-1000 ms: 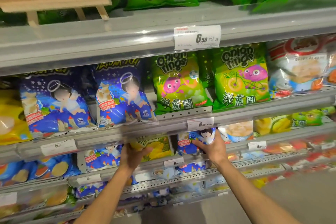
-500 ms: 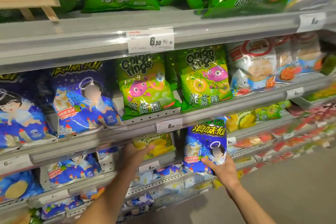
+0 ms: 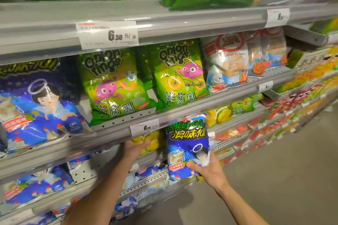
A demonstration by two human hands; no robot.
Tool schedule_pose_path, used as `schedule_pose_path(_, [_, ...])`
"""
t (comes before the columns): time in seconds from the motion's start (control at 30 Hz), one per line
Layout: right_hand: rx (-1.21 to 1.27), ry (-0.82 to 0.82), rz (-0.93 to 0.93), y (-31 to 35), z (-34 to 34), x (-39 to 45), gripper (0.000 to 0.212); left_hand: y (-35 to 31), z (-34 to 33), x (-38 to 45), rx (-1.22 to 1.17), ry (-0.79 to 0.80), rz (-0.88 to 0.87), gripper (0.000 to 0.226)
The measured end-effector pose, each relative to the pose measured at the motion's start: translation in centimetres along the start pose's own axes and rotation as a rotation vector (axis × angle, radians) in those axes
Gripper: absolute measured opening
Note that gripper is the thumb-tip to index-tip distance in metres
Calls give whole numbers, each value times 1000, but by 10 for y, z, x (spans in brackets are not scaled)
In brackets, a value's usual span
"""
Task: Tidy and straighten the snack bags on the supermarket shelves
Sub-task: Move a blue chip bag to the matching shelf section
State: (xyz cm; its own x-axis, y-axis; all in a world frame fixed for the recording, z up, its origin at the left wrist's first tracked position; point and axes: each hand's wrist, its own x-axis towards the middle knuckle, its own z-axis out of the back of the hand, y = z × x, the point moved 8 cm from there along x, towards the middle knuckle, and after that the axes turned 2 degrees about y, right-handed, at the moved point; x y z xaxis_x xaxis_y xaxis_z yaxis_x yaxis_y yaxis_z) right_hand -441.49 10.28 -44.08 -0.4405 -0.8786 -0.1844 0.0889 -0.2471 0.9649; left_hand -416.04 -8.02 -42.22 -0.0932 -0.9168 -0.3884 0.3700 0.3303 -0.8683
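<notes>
The right hand [image 3: 210,171] grips one blue snack bag [image 3: 187,149] by its lower part, fingers curled round it, holding it upright in front of the shelves, just below the middle shelf rail [image 3: 182,115]. Left of that bag, the left hand [image 3: 134,149] reaches under the same rail, thumb and fingers wrapped on one yellow bag [image 3: 149,139]. Above the rail stand two green onion-ring bags [image 3: 113,86], with one big blue bag [image 3: 38,104] to their left and shrimp flake bags [image 3: 226,62] to their right.
</notes>
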Motion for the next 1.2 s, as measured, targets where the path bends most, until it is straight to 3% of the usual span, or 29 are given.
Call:
schedule_pose_path(0.2, [-71, 124, -11, 6, -38, -5, 70, 0, 21, -23, 126, 6, -119, 35])
schedule_pose_path(0.3, [-65, 194, -5, 18, -74, -11, 64, 17, 58, -41, 360, -151, -260, 24])
schedule_pose_path(0.4, [-73, 261, 23, 28, -119, -17, 60, 42, 103, -67, 401, -350, -337, 30])
schedule_pose_path(0.57, [-61, 332, 27, 44, -197, -20, 78, 73, 155, -108, 693, -472, -503, 18])
schedule_pose_path(0.7, [-76, 301, 48, 73, -247, -15, 93, 94, 176, -113, 967, -315, -405, 55])
schedule_pose_path(0.83, [-65, 244, 92, 91, -282, -4, 94, 106, 172, -111, 1214, -177, -363, 75])
schedule_pose_path(0.93, [-58, 206, 110, 88, -295, 6, 96, 124, 171, -103, 1291, -92, -275, 74])
schedule_pose_path(1.2, [-112, 275, 132, 70, -306, 15, 92, 136, 175, -102, 1228, -67, -335, 70])
